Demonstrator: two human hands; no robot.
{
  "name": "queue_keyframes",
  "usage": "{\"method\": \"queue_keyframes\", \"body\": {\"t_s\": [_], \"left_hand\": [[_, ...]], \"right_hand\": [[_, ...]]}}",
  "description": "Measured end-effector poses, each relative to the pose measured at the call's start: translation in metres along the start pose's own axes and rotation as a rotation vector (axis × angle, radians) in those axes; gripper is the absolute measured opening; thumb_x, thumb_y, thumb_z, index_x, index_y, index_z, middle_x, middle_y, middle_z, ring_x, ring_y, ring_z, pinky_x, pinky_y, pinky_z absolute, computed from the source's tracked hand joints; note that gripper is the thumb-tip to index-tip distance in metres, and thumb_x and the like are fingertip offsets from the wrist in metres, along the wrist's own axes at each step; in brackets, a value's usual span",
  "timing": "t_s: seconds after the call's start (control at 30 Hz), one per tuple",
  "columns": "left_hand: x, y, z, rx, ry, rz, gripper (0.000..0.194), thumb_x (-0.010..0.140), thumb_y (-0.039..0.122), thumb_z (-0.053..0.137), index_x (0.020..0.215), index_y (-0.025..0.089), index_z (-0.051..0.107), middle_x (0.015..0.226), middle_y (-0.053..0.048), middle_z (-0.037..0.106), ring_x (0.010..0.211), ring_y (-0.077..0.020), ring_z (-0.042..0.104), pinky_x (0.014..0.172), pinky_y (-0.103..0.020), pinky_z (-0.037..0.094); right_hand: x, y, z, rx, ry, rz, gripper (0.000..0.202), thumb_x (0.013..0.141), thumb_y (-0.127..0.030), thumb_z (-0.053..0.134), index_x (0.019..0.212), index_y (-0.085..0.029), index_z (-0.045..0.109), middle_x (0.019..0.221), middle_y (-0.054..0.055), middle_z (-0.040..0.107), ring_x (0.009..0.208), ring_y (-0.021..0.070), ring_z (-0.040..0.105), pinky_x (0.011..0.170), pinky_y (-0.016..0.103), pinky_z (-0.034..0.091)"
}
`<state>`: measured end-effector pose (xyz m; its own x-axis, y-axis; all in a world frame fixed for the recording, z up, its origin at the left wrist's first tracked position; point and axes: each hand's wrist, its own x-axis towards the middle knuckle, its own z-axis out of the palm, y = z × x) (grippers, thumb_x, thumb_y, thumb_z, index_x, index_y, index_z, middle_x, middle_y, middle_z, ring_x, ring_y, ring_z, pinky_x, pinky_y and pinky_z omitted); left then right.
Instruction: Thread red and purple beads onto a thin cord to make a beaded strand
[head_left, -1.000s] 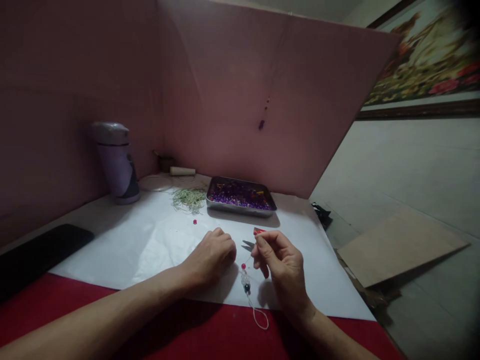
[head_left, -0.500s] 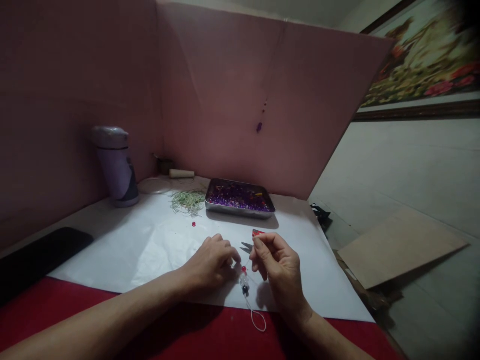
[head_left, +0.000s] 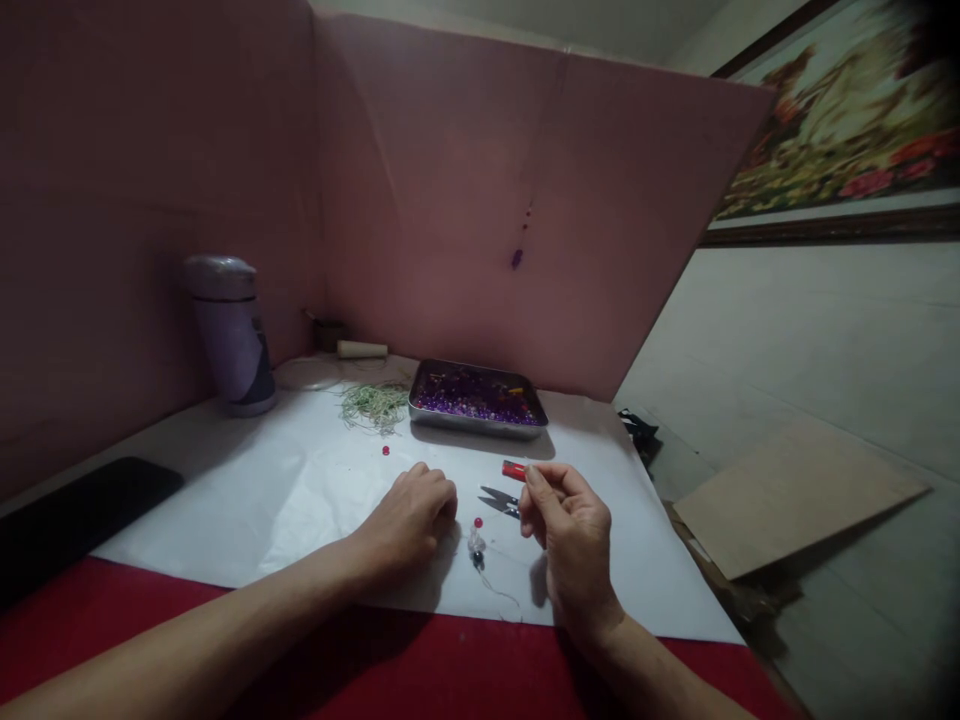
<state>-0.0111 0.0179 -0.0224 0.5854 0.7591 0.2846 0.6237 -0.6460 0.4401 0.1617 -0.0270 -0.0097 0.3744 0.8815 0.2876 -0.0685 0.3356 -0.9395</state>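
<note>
A short bead strand (head_left: pixel 477 542) with a red bead, clear beads and a dark bead stands out on the white sheet between my hands. From its near end trails a pale cord loop. My left hand (head_left: pixel 416 515) is closed just left of the beads, its fingertips hidden under the palm. Thumb and forefinger of my right hand (head_left: pixel 566 515) are pinched together, raised at the right; anything between them is too thin to make out. Thread snips (head_left: pixel 501 502) lie beside the right fingers, blades pointing left. Just behind those fingertips shows a red object (head_left: pixel 513 470), partly covered.
A metal tray (head_left: pixel 480 428) of purple beads stands at the back, beside a heap of pale green cords (head_left: pixel 373 405). One red bead (head_left: pixel 385 450) lies in front. A lilac flask (head_left: pixel 232 340) and a black flat object (head_left: pixel 90 500) are on the left.
The bead strand has shifted slightly left and away from me, and its cord loop has narrowed. My left hand has drawn left; my right hand has moved slightly right, uncovering more of the snips.
</note>
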Motion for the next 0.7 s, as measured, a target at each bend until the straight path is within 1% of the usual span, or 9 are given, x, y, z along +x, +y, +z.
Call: {"method": "queue_keyframes", "body": {"t_s": [0.1, 0.27, 0.43, 0.5, 0.53, 0.6, 0.63, 0.7], "left_hand": [[0.0, -0.002, 0.0, 0.005, -0.017, -0.023, 0.015, 0.073, 0.005, 0.047, 0.068, 0.018, 0.054, 0.078, -0.004, 0.057, 0.082, -0.0203, 0.044, 0.069, -0.032, 0.035], [0.001, -0.004, 0.0, 0.017, -0.017, -0.029, 0.013, 0.072, 0.008, 0.049, 0.066, 0.018, 0.055, 0.076, -0.005, 0.057, 0.08, -0.0207, 0.044, 0.068, -0.032, 0.034], [0.001, -0.003, 0.0, 0.017, -0.019, -0.038, 0.014, 0.072, 0.007, 0.049, 0.066, 0.017, 0.056, 0.077, -0.005, 0.058, 0.08, -0.0209, 0.045, 0.068, -0.032, 0.035], [0.002, -0.004, 0.0, 0.016, -0.002, -0.039, 0.015, 0.072, 0.006, 0.049, 0.067, 0.018, 0.057, 0.077, -0.005, 0.059, 0.08, -0.0209, 0.047, 0.068, -0.032, 0.036], [0.004, -0.005, -0.001, 0.013, 0.017, -0.041, 0.016, 0.071, 0.006, 0.049, 0.069, 0.018, 0.058, 0.076, -0.005, 0.06, 0.079, -0.0206, 0.047, 0.068, -0.031, 0.037], [0.008, -0.009, -0.009, 0.003, 0.095, -0.059, 0.016, 0.07, 0.005, 0.05, 0.071, 0.019, 0.059, 0.076, -0.004, 0.061, 0.077, -0.0196, 0.049, 0.067, -0.03, 0.038], [0.011, -0.012, -0.015, 0.002, 0.154, -0.081, 0.016, 0.07, 0.006, 0.05, 0.071, 0.019, 0.059, 0.076, -0.004, 0.062, 0.076, -0.0192, 0.05, 0.067, -0.03, 0.039], [0.016, -0.02, -0.031, -0.008, 0.312, -0.139, 0.015, 0.073, 0.008, 0.049, 0.07, 0.019, 0.059, 0.074, -0.004, 0.062, 0.073, -0.0181, 0.052, 0.067, -0.03, 0.04]], "right_hand": [[0.001, 0.001, 0.0, -0.017, 0.018, -0.008, 0.024, 0.075, -0.037, 0.068, 0.075, -0.016, 0.057, 0.05, -0.004, 0.054, 0.038, 0.008, 0.042, 0.039, 0.021, 0.034], [0.002, 0.003, -0.002, -0.035, 0.029, -0.024, 0.024, 0.075, -0.038, 0.068, 0.076, -0.016, 0.058, 0.049, -0.004, 0.055, 0.037, 0.0079, 0.041, 0.038, 0.021, 0.034], [0.002, 0.005, -0.001, -0.025, -0.036, 0.011, 0.022, 0.075, -0.035, 0.067, 0.076, -0.015, 0.057, 0.05, -0.004, 0.054, 0.039, 0.0073, 0.043, 0.039, 0.019, 0.036], [0.002, 0.005, -0.001, -0.017, -0.056, 0.03, 0.021, 0.076, -0.034, 0.067, 0.076, -0.015, 0.057, 0.05, -0.004, 0.054, 0.04, 0.0075, 0.044, 0.041, 0.02, 0.037], [0.002, 0.006, -0.001, -0.015, -0.062, 0.038, 0.021, 0.076, -0.034, 0.067, 0.076, -0.015, 0.057, 0.051, -0.004, 0.054, 0.041, 0.0076, 0.045, 0.042, 0.02, 0.038], [0.002, 0.007, -0.001, -0.015, -0.067, 0.049, 0.021, 0.076, -0.034, 0.067, 0.077, -0.015, 0.058, 0.052, -0.004, 0.055, 0.042, 0.0077, 0.045, 0.042, 0.02, 0.038], [0.002, 0.007, -0.001, -0.016, -0.07, 0.051, 0.021, 0.077, -0.034, 0.067, 0.078, -0.015, 0.058, 0.052, -0.004, 0.055, 0.042, 0.0077, 0.045, 0.042, 0.02, 0.038], [0.001, 0.009, -0.001, -0.02, -0.078, 0.052, 0.021, 0.077, -0.034, 0.067, 0.077, -0.015, 0.058, 0.053, -0.004, 0.054, 0.042, 0.0077, 0.045, 0.043, 0.02, 0.038]]}}
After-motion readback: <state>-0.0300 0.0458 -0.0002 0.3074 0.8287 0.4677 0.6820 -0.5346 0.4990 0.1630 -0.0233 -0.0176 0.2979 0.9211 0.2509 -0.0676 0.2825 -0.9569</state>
